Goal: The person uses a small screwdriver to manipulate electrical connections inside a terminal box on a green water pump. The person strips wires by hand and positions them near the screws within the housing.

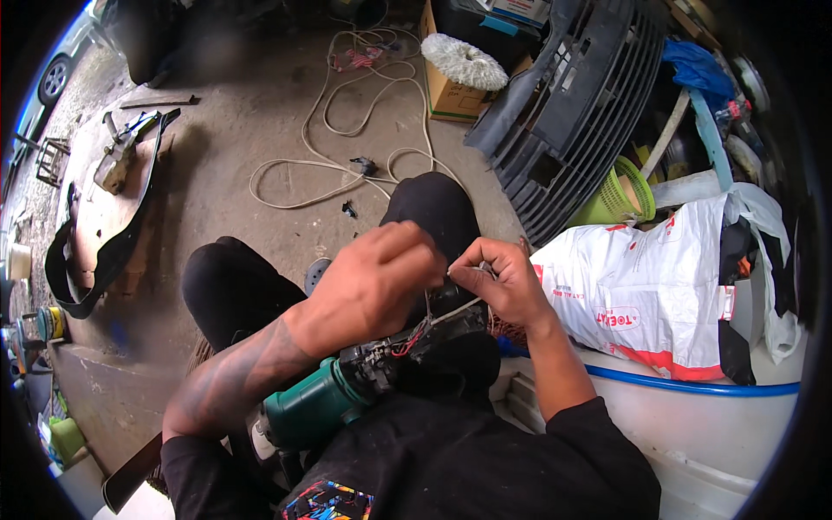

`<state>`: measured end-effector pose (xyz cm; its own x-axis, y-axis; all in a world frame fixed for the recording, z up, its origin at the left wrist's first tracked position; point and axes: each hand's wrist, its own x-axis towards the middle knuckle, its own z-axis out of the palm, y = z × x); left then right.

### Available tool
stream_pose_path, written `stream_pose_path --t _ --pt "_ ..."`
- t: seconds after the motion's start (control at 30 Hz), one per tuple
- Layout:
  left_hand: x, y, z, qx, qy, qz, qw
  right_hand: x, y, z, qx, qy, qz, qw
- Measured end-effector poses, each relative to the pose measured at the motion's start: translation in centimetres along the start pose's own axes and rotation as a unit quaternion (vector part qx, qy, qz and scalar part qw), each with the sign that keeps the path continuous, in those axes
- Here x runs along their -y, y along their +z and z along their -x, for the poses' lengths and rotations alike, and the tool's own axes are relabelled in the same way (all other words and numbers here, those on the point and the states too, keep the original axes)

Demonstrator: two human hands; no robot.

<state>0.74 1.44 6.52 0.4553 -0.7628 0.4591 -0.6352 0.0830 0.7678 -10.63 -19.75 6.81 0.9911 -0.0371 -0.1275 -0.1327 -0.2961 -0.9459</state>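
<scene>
A power tool with a green body [314, 404] lies across my lap, its black end opened with thin red wires [406, 345] showing. From that end a pale cord [457, 313] runs up toward my right hand [507, 282], whose thumb and forefinger pinch it near its tip. My left hand [368, 277] is held close beside, above the opened end. Its fingers are curled and slightly blurred, and what they hold, if anything, is hidden behind the knuckles.
A long cord [325, 165] loops over the floor ahead, with small black parts [348, 209] nearby. On the right stand a black car grille [576, 121], a green basket [614, 199] and a stuffed white sack [633, 286]. A wooden board [97, 227] bearing a strap is at left.
</scene>
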Motion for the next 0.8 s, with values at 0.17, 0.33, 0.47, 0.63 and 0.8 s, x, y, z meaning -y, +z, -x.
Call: stream_pose_path --t 0.17,0.33,0.47,0.63,0.8 --pt "-1.2 0.6 0.6 0.145 0.088 -0.205 0.964 0.6 0.1 -0.4 0.002 0.021 -0.001 1.000" --pt "-2.4 1.9 0.8 0.186 -0.010 -0.348 0.919 -1.1 1.3 -1.1 -0.005 0.037 -0.085 0.996" --pt "-2.0 1.6 0.8 0.173 -0.017 -0.308 0.935 -1.6 1.3 -1.6 0.015 0.027 -0.036 0.999" --pt "-0.8 0.5 0.4 0.162 -0.063 -0.149 0.973 -1.1 1.0 -1.6 0.024 0.051 -0.068 0.996" --pt "-0.6 1.3 0.6 0.191 -0.059 -0.162 0.966 -1.3 1.2 -1.9 0.026 0.059 -0.061 0.996"
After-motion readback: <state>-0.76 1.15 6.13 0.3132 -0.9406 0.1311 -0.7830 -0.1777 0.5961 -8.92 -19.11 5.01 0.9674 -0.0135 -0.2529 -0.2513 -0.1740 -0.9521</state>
